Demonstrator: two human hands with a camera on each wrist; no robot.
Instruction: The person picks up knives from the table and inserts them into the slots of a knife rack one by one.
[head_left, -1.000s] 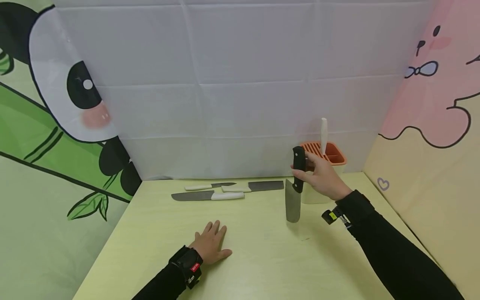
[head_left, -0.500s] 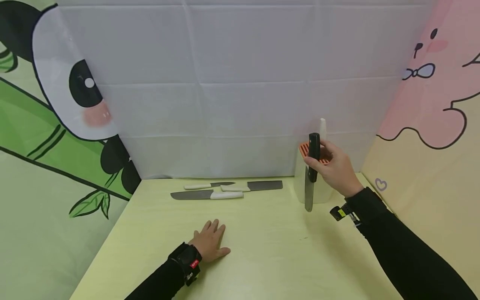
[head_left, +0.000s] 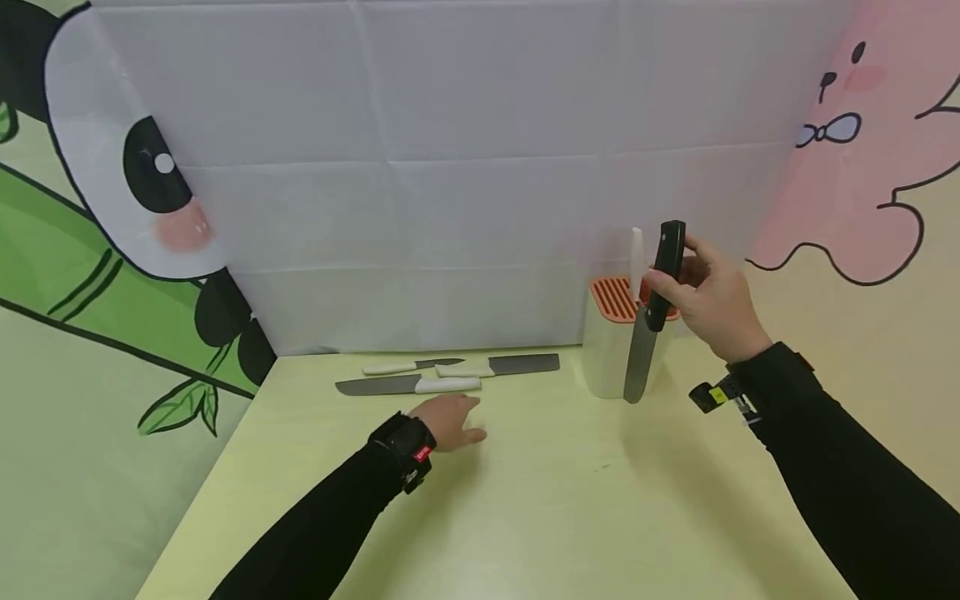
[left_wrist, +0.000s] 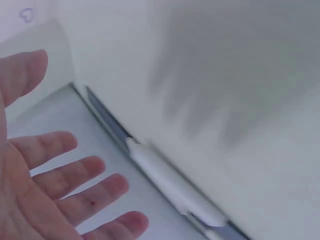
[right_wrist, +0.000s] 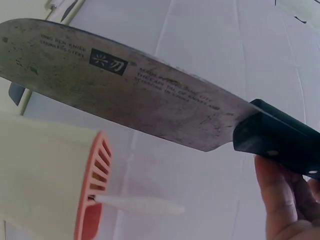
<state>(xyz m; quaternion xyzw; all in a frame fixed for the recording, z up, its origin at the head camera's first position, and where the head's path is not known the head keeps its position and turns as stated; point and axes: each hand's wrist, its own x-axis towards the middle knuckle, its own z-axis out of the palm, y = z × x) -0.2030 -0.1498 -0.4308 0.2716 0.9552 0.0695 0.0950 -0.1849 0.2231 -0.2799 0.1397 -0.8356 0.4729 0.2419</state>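
My right hand [head_left: 716, 304] pinches the black handle of a kitchen knife [head_left: 640, 354], its wide steel blade pointing down. In the head view the blade overlaps the front of a cream knife block [head_left: 606, 358] with an orange slotted top. The right wrist view shows the blade [right_wrist: 125, 95] apart from the block. A white-handled knife [head_left: 637, 265] stands in the block. My left hand [head_left: 447, 421] holds nothing; its fingers spread in the left wrist view. It hovers over the table near a large white-handled knife [head_left: 382, 385].
Beyond that knife lie a small white-handled knife [head_left: 412, 366] and a broad-bladed white-handled knife [head_left: 523, 364]. A white cloth backdrop [head_left: 450, 217] rises at the pale yellow table's [head_left: 555, 517] back edge. Printed panels flank both sides.
My right hand has carried the black-handled knife up and right, from left of the block to in front of it. My left hand has lifted off the table and moved forward toward the lying knives.
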